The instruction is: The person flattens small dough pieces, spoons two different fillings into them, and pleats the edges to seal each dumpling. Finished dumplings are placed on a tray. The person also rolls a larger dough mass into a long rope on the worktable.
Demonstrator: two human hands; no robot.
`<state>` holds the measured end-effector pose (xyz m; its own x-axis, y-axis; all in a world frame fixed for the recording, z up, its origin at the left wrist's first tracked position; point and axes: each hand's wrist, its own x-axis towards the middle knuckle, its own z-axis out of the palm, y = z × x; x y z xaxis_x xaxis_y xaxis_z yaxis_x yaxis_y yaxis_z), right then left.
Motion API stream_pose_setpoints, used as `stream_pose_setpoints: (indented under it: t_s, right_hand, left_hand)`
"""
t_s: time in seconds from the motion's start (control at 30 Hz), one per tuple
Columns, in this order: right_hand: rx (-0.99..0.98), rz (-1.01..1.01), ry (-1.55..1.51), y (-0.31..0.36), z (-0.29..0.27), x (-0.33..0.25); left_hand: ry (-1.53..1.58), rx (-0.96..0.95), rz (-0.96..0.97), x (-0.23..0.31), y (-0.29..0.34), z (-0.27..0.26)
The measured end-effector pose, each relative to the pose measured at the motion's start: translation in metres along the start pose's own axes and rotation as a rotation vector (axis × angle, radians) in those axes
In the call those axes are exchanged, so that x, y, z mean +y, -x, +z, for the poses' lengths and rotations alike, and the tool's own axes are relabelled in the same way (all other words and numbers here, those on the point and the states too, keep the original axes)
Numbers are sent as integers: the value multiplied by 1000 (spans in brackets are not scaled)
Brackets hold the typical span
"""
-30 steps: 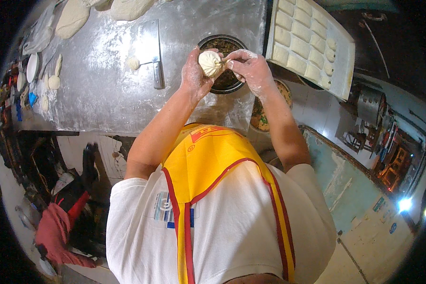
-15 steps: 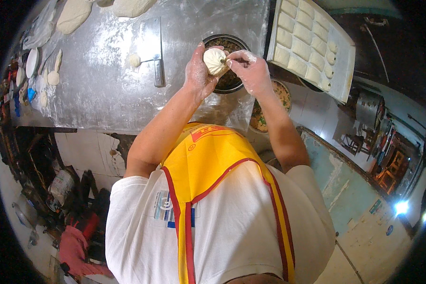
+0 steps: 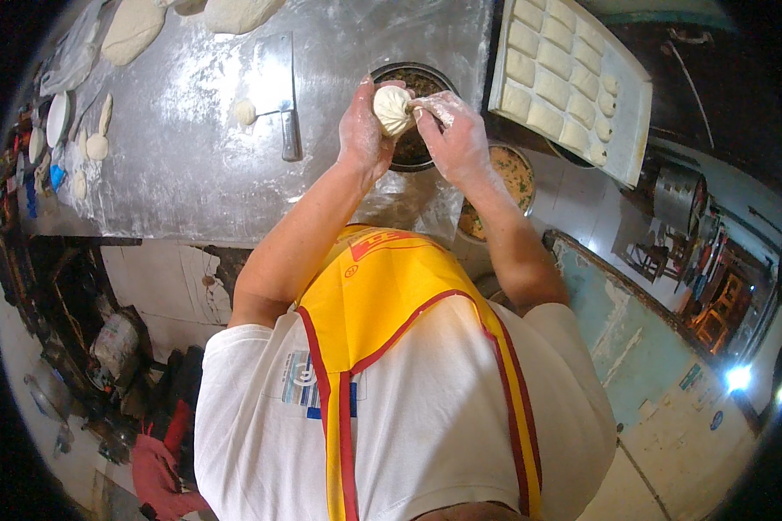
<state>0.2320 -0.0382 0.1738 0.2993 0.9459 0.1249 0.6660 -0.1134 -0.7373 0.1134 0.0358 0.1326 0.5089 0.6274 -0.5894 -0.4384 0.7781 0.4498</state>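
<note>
Pleated bun: the round of dough sits in the cupped left hand, above the dark bowl, its gathered tip facing right
Left fingers: curled about the bun's left side and underside, grasping it
Right fingers: thumb and fingertips of the right hand pinched together at the gathered tip (exact contact too small to make out)
Hidden: the bun's underside, most left fingers beneath it, and part of the bowl's filling
Partly covered: a second bowl, behind the right forearm
Cut off: dough slabs at the upper edge
</note>
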Motion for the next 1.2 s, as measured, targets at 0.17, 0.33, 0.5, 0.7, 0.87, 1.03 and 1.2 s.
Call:
stream_pose_setpoints:
  t_s: [0.17,0.33,0.5,0.7,0.87,1.03,1.2]
  right_hand:
    - [10,68,-51,-1,-1,1]
    - [0,164,-121,-1,2,0]
    - [50,12,47,2,4,0]
    - [24,147,-209,6,-7,0]
    - [-6,324,-543,7,-14,-10]
    - [30,367,-664,8,-18,-14]
    - [4,86,-40,1,-13,7]
  left_hand:
    - [-23,3,33,-1,0,1]
    - [-32,4,45,-3,0,3]
    - [-11,-13,25,-5,-3,2]
    - [240,-25,-166,0,-5,-5]
    - [344,-56,-223,3,-4,-8]
    - [406,-66,-248,3,-3,-13]
    - [383,-62,-173,12,-1,-30]
